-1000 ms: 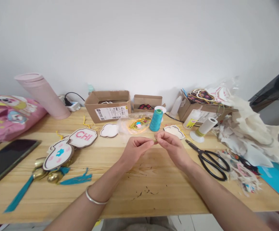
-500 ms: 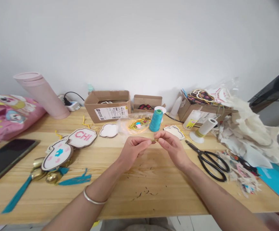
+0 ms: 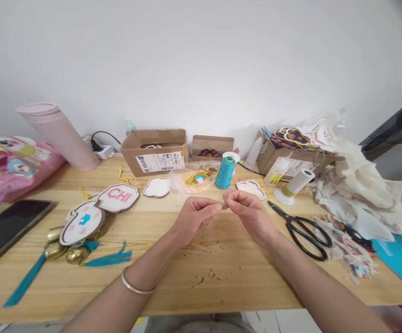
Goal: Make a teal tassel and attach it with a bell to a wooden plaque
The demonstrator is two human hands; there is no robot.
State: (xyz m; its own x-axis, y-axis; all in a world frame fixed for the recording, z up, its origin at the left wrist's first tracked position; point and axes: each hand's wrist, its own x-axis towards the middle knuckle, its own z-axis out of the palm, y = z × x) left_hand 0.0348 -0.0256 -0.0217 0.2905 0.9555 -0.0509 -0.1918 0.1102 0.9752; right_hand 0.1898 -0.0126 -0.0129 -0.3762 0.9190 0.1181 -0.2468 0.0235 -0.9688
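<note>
My left hand (image 3: 194, 217) and my right hand (image 3: 251, 213) meet above the middle of the table, thumbs and forefingers pinched together. Between the fingertips shows a tiny yellow-green piece (image 3: 224, 206), perhaps cord; most of it is hidden. Just behind the hands stands a cone of teal thread (image 3: 225, 173). A white cloud-shaped piece (image 3: 251, 188) lies beyond my right hand, and another cloud-shaped piece (image 3: 156, 187) sits to the left. Black-handled scissors (image 3: 307, 231) rest on the table right of my right hand.
At left are embroidered plaques (image 3: 118, 198), brass bells (image 3: 78, 254) with teal tassels, a phone (image 3: 10, 231) and a pink tumbler (image 3: 57, 134). Cardboard boxes (image 3: 154, 162) line the wall. Glue bottles (image 3: 276, 172), a white roll (image 3: 300, 181) and fabric scraps (image 3: 356, 175) occupy the right.
Both hands stay pinched together; their fingertips have shifted slightly to the right, and less of the yellow-green piece shows between them. Nothing else on the table has been moved.
</note>
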